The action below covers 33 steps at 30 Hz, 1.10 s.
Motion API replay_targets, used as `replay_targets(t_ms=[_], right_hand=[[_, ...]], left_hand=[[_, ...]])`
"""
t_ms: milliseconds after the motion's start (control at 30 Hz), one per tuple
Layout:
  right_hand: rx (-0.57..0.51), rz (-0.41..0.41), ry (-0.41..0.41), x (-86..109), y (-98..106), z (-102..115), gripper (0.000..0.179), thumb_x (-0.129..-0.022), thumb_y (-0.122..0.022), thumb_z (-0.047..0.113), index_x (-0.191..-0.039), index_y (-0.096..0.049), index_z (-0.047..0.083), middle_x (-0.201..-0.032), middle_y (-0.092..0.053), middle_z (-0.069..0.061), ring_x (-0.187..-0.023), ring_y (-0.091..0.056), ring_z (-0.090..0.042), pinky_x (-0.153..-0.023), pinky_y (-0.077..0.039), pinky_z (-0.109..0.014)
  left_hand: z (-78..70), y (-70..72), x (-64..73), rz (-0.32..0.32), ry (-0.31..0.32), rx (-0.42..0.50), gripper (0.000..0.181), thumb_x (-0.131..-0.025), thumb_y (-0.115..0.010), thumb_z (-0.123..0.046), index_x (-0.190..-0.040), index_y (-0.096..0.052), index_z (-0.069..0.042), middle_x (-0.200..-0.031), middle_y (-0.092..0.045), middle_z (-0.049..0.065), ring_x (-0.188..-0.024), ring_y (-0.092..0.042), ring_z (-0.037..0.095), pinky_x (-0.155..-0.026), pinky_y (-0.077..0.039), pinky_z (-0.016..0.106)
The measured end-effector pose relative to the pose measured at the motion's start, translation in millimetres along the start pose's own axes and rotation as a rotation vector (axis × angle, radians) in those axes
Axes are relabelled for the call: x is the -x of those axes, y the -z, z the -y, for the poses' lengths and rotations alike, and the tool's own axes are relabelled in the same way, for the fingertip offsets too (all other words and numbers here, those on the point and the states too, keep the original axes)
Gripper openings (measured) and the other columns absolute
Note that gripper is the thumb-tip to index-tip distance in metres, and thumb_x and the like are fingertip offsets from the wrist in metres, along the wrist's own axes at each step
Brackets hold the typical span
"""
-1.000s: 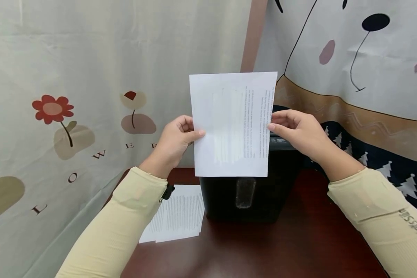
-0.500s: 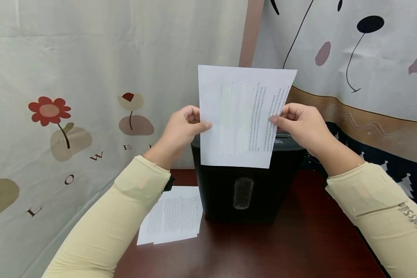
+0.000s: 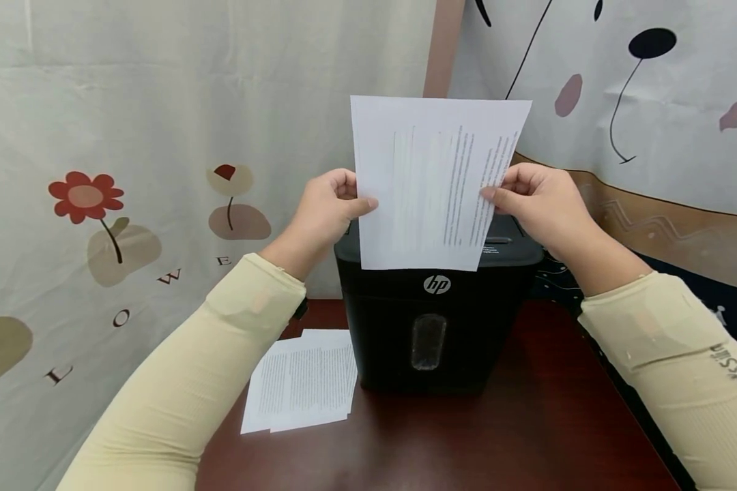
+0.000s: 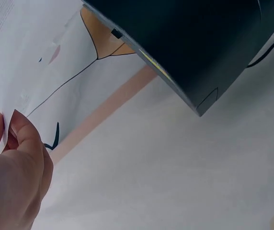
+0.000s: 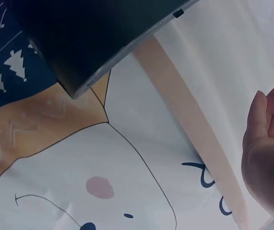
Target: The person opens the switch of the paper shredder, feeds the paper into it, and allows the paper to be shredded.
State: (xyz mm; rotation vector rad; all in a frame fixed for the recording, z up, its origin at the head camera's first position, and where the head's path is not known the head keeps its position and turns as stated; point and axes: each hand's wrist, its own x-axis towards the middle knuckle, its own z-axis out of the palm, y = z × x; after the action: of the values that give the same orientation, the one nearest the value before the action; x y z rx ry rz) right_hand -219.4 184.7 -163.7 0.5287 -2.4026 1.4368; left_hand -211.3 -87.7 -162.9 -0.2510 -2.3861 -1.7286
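Both hands hold up one sheet of printed paper (image 3: 426, 184), its lines of text running vertically. At the sheet's left edge the left hand (image 3: 325, 211) pinches it between thumb and fingers. My right hand (image 3: 543, 201) pinches the opposite edge, where the paper bends slightly. Behind the sheet stands a black HP paper shredder (image 3: 387, 327), its top partly covered by the paper. The sheet's lower edge hangs in front of the shredder's top front rim. In the left wrist view, the left thumb and fingers grip the paper's edge beside the shredder (image 4: 199, 48).
Several printed sheets (image 3: 307, 382) lie on the dark red table (image 3: 417, 443), left of the shredder. Patterned curtains (image 3: 160, 102) hang behind and to the right. A black cable (image 4: 271, 48) runs from the shredder in the left wrist view.
Both hands have raised the paper and shifted it slightly right, uncovering the shredder's HP logo. The sheet now bends more at its right side. The loose sheets stay on the table.
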Motion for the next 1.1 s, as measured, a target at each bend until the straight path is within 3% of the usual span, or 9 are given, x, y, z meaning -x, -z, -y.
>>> replay_targets(t_ms=[533,767,1100], right_hand=[[0.084,-0.050,-0.049,-11.3,7,-2,0.021,-0.092,-0.066,0.023,-0.102,-0.068,0.005,-0.086,-0.068,0.015,-0.083,-0.061,-0.001,-0.073,-0.047,-0.013],[0.094,-0.054,-0.042,-15.9,8,-10,0.026,-0.093,-0.065,0.024,-0.105,-0.067,0.001,-0.085,-0.067,0.017,-0.082,-0.061,0.000,-0.073,-0.047,-0.012],[0.095,-0.041,-0.057,-16.8,11,-20,0.027,-0.093,-0.065,0.024,-0.106,-0.066,0.000,-0.087,-0.067,0.016,-0.079,-0.062,0.001,-0.073,-0.046,-0.013]], left_hand=[[-6.7,-11.1,-17.6,-0.020,-0.033,-0.110,0.010,-0.089,-0.066,-0.003,-0.097,-0.060,-0.004,-0.092,-0.063,0.005,-0.091,-0.059,0.017,-0.076,-0.046,0.029],[-5.2,-17.4,-27.5,-0.031,-0.067,-0.175,0.008,-0.089,-0.065,-0.002,-0.096,-0.061,-0.003,-0.088,-0.062,0.005,-0.081,-0.056,0.018,-0.068,-0.045,0.027],[-3.3,-26.0,-33.9,-0.024,-0.080,-0.203,0.008,-0.089,-0.065,0.000,-0.096,-0.062,-0.002,-0.087,-0.062,0.006,-0.085,-0.057,0.019,-0.072,-0.044,0.027]])
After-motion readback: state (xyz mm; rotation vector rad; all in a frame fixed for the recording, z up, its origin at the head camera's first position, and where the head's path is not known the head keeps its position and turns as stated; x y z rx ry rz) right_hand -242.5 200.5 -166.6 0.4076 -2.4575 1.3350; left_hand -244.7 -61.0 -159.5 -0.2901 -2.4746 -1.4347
